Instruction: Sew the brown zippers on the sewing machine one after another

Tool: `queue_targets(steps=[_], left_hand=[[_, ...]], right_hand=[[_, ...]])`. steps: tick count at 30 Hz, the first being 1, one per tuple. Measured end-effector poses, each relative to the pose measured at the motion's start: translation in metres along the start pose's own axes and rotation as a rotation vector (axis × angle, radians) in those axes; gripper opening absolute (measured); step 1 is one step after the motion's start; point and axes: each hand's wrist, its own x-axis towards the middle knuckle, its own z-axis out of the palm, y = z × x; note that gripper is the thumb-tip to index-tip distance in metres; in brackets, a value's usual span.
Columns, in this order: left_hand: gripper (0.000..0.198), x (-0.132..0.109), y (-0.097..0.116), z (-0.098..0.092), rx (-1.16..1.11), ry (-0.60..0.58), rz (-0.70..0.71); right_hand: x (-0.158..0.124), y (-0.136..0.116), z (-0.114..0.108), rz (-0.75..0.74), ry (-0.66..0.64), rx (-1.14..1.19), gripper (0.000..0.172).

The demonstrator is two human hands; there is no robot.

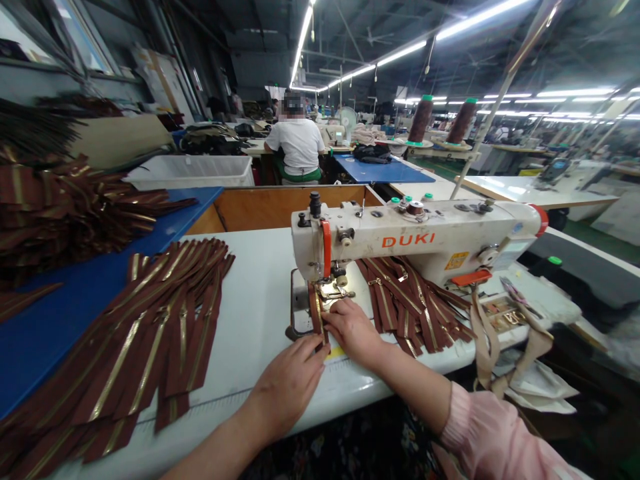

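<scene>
A white DUKI sewing machine [415, 240] stands on a white table [255, 313]. A brown zipper strip with gold teeth [316, 310] runs under its presser foot. My left hand [290, 380] lies near the strip's near end, fingers together, pressing it to the table. My right hand [353, 327] rests flat just right of the needle, fingertips on the strip. A pink sleeve covers my right forearm.
A large pile of brown zippers [150, 333] lies at my left, partly on a blue surface [60, 313]. More zippers [410, 300] sit behind the machine arm. A seated person in a white shirt [299, 143] works further back. Two thread cones [421, 120] stand at right.
</scene>
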Motion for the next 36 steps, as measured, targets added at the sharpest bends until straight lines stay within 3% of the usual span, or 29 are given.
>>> queue_targets(steps=[12,23,36], left_hand=[[0.032,0.0,0.0,0.0,-0.019,-0.002,-0.011],[0.034,0.001,0.0,-0.002,-0.027,-0.025,-0.021],[0.029,0.014,-0.015,0.003,0.059,-0.017,-0.043]], right_hand=[[-0.001,0.001,0.002,0.013,0.016,-0.022,0.019],[0.003,0.001,-0.002,-0.071,-0.005,-0.144,0.013],[0.023,0.009,-0.001,-0.101,0.004,-0.231,0.015]])
